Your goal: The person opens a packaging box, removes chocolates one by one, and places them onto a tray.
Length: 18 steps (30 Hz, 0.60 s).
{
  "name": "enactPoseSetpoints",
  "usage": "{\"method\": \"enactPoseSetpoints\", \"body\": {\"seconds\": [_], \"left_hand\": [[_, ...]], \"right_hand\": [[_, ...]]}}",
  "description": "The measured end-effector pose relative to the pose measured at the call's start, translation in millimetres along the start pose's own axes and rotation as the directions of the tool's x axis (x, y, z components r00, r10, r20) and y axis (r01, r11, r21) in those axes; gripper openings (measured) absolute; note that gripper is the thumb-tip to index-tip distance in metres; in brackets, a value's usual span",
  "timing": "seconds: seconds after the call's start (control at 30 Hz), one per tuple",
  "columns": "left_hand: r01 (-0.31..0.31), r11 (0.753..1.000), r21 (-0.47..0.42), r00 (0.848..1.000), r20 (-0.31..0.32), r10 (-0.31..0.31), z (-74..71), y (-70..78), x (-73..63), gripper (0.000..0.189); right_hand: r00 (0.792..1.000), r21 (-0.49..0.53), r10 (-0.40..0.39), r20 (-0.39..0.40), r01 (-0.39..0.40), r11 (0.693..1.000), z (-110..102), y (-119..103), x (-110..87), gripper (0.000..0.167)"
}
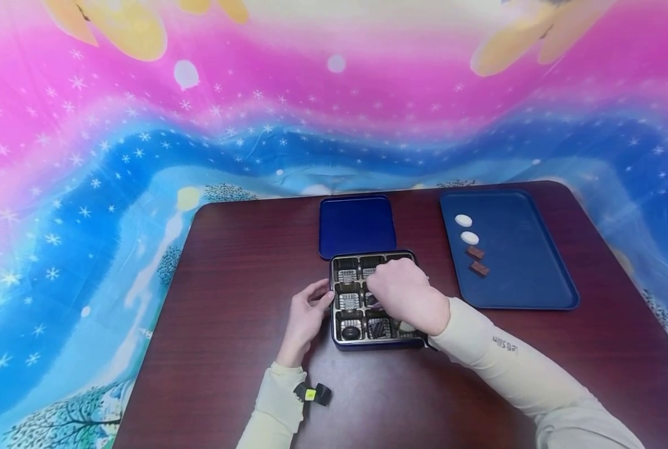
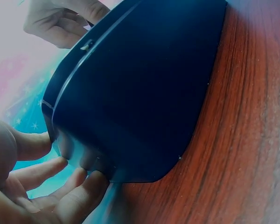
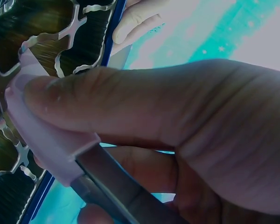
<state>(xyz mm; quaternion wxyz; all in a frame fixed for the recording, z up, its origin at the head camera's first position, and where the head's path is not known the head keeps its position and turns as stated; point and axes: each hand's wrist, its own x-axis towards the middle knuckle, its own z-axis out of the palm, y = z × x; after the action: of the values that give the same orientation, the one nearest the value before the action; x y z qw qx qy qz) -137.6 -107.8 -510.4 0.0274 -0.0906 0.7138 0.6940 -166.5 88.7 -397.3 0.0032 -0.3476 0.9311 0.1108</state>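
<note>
A dark blue box [image 1: 362, 345] with a compartmented insert stands mid-table. In its near row lie a dark oval chocolate [image 1: 350, 332], a dark ridged chocolate [image 1: 377, 328] and a pale piece [image 1: 406, 327]. My left hand [image 1: 305, 318] touches the box's left side, thumb and fingertips against the wall. Over the box's right half, my right hand [image 1: 403, 293] grips small tongs with a pink tip [image 3: 51, 126] and metal arms [image 3: 116, 182]. The thumb presses on the pink part, whose end reaches into the insert. Whether the tongs hold anything is hidden.
A flat blue lid [image 1: 357, 224] lies just behind the box. To the right is a blue tray [image 1: 519, 249] carrying two white ovals [image 1: 466, 229] and two brown chocolate pieces [image 1: 477, 260]. A patterned curtain [image 1: 289, 149] hangs beyond the table's far edge.
</note>
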Motion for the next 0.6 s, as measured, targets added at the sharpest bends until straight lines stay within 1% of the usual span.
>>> {"method": "enactPoseSetpoints", "body": {"seconds": [0.13, 0.27, 0.4, 0.5, 0.6], "left_hand": [[-0.034, 0.999, 0.013, 0.999, -0.032, 0.035, 2.1, 1.5, -1.6, 0.038], [-0.066, 0.996, 0.063, 0.995, -0.075, 0.071, 4.1, 2.4, -3.3, 0.037], [-0.074, 0.992, 0.097, 0.991, -0.103, 0.084, 5.3, 3.0, -4.7, 0.035], [-0.077, 0.989, 0.126, 0.990, -0.108, 0.091, 6.2, 2.4, -4.9, 0.035], [-0.079, 0.987, 0.141, 0.989, -0.110, 0.094, 7.1, 2.0, -5.5, 0.035]], "right_hand": [[1.000, 0.001, 0.004, -0.006, -0.004, 1.000, 0.4, 0.2, -0.1, 0.010], [1.000, 0.006, 0.010, 0.009, -0.010, 1.000, 1.3, 0.1, 0.6, 0.009], [1.000, 0.012, 0.004, 0.004, -0.004, 1.000, 0.7, 0.8, 0.1, 0.009], [1.000, 0.015, -0.003, -0.005, 0.003, 1.000, 1.4, 3.1, -1.3, 0.010], [1.000, 0.009, -0.005, 0.002, 0.005, 1.000, 2.5, 6.3, -2.1, 0.010]]}}
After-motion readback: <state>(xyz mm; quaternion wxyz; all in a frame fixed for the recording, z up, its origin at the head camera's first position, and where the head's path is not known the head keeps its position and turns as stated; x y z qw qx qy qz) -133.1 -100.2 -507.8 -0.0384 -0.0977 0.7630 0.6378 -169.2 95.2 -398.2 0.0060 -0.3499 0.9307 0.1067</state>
